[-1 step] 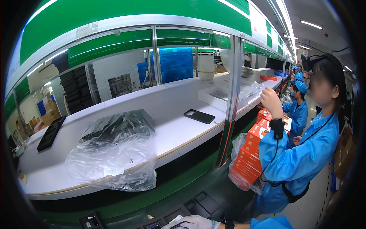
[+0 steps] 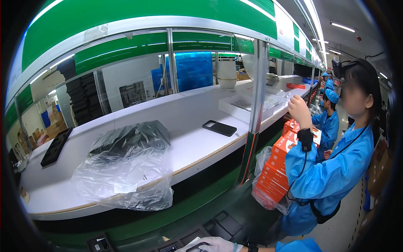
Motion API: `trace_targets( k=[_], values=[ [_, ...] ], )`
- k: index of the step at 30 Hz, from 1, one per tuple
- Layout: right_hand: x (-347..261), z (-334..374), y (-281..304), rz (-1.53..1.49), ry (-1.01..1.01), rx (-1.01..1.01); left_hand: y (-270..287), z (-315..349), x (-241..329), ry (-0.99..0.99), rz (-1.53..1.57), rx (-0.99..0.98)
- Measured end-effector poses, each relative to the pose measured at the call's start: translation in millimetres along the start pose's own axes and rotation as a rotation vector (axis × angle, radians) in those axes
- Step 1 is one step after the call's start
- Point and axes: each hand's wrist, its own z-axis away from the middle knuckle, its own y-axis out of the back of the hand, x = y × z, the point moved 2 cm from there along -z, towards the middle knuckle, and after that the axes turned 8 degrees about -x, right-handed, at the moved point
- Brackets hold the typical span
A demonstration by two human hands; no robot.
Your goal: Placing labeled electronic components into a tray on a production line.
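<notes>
At the lower edge my right hand (image 2: 220, 243), in a white glove with a bead bracelet at the wrist, closes around a dark-rimmed piece (image 2: 195, 245) that looks like a phone case. Much of that piece is cut off by the picture's edge. Just beyond the hand, black phone cases (image 2: 229, 223) lie beside a dark tray (image 2: 184, 238). A dark box-like piece (image 2: 100, 243) sits further left on the green surface. My left hand is out of view.
A white shelf (image 2: 189, 149) runs across, bearing a clear plastic bag (image 2: 126, 176) of dark things, a black phone case (image 2: 219, 128) and a black tray (image 2: 56, 147). A metal post (image 2: 257, 92) rises near stacked orange boxes (image 2: 273, 180). A co-worker in blue (image 2: 331, 168) stands at right.
The dark-rimmed piece in my right hand has tilted, and more of its curved edge shows. The co-worker's raised hand has shifted very slightly.
</notes>
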Motion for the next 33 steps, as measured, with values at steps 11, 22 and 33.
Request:
trace_targets(
  k=[11, 22, 33],
  values=[
    [150, 35, 65, 0.554, -0.361, 0.759, -3, -47, -77, -0.036, -0.407, 0.192],
    [235, 51, 42, 0.894, -0.827, 0.412, 9, -58, -57, -0.202, -0.790, 0.263],
    [217, 24, 61, 0.777, -1.081, 0.293, 4, -62, -34, -0.283, -0.834, 0.109]
  ],
)
